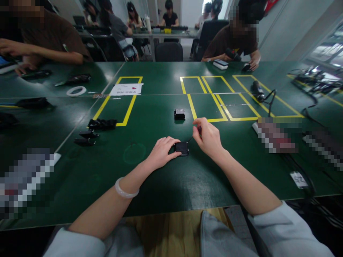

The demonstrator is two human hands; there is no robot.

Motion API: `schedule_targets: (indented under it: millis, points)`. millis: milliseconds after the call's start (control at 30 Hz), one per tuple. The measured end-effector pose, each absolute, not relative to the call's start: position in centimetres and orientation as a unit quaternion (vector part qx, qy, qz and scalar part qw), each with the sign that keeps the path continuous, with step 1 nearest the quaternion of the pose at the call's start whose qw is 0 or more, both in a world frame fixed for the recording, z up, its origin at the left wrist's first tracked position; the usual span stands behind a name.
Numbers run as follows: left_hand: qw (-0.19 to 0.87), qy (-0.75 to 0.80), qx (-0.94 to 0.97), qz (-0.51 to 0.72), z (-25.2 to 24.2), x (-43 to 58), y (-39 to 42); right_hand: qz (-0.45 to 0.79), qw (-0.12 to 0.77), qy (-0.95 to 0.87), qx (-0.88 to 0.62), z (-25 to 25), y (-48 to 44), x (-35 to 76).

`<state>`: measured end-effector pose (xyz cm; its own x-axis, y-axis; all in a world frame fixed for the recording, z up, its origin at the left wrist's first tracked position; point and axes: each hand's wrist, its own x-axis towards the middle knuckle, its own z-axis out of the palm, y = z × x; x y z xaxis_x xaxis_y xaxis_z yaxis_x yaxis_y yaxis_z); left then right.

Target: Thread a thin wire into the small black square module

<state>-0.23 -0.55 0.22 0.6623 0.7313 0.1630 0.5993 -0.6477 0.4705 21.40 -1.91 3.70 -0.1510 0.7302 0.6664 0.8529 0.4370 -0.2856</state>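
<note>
A small black box-shaped part (pixel 182 148) lies on the green table in front of me, with small pale bits at its corners. My left hand (pixel 164 151) grips it from the left, fingers over the far edge and thumb along the near edge. Pinched in my right hand (pixel 207 135) is a small dark tool (pixel 189 139) that looks like a screwdriver; most of its handle is hidden by the fingers. Its thin shaft slants down to the box's right side, and I cannot tell whether the tip touches. Beyond my hands sits a similar black part (pixel 179 114).
Several black parts (pixel 87 137) lie to the left, near a yellow-taped outline with a paper sheet (pixel 127 89). A white tape roll (pixel 76 91) is farther left. To the right are a corded black tool (pixel 257 91) and cables (pixel 308 175). Other people sit across the table.
</note>
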Motion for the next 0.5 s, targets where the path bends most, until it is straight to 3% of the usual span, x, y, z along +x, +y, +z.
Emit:
schedule_targets:
  millis: [500]
  points:
    - [0.185,0.370,0.894,0.173,0.31,-0.15,-0.57,-0.075,0.377,-0.761,-0.523,3.88,-1.97,21.43]
